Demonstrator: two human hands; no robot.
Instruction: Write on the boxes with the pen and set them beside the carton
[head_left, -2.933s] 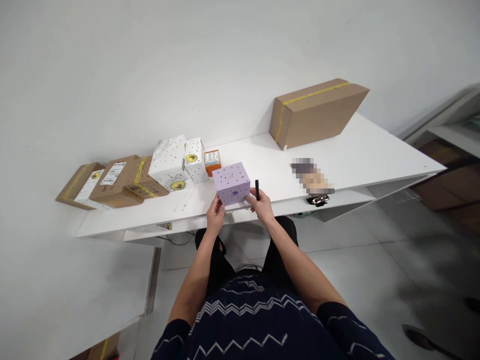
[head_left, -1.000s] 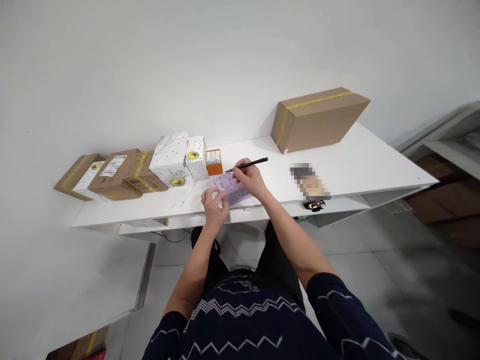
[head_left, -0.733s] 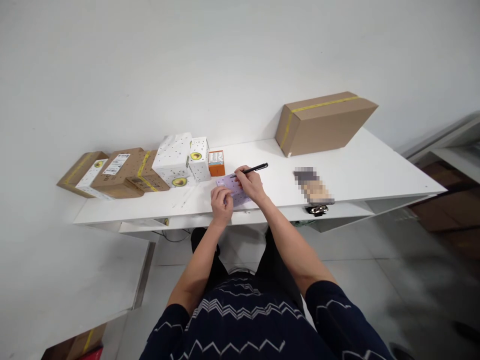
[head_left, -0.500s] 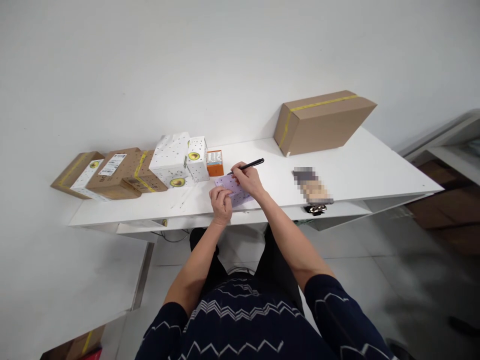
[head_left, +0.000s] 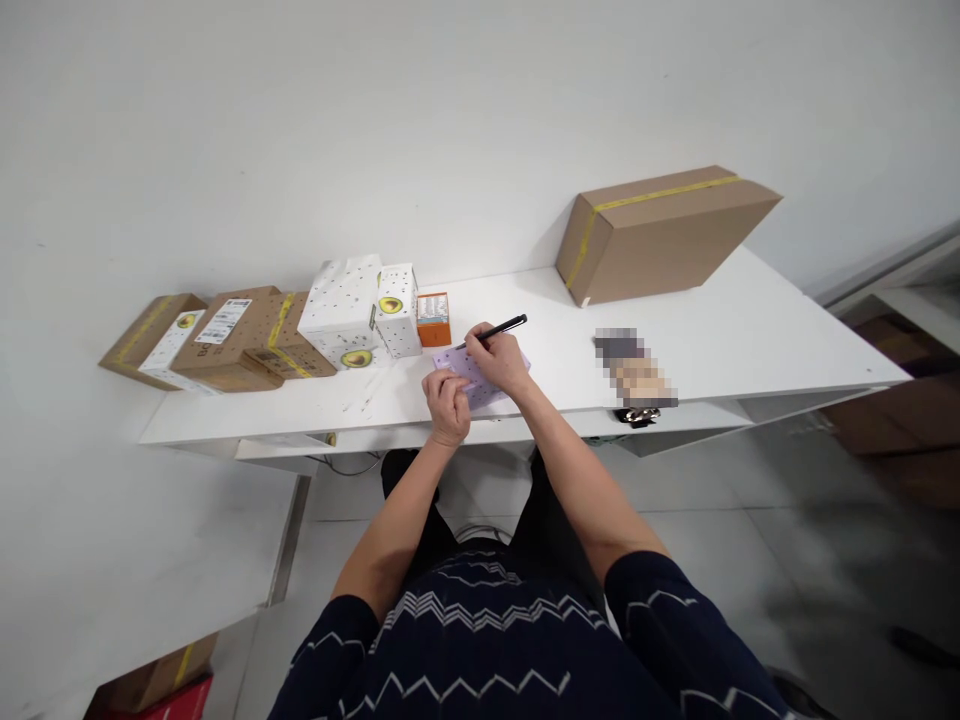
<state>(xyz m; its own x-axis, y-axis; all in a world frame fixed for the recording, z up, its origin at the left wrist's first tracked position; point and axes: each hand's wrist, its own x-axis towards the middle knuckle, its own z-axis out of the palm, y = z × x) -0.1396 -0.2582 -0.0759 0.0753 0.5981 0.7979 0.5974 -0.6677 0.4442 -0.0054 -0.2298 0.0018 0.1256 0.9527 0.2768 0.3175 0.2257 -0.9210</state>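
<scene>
Between my hands, flat on the white shelf top, lies a purple dotted piece that looks like a paper or thin box; my hands cover part of it. My left hand is closed at its left front edge, fingers curled onto it. In my right hand a black pen is gripped, slanting up to the right, its tip low near the far left part of the purple piece. Just behind stands a small orange box.
White avocado-print boxes and brown cartons line the wall on the left. A large taped carton stands at the back right. A blurred-out flat object lies at the right, by the front edge.
The view has shifted slightly. More of the purple piece shows to the right of my right hand. Both hands keep nearly the same pose, the pen still in my right.
</scene>
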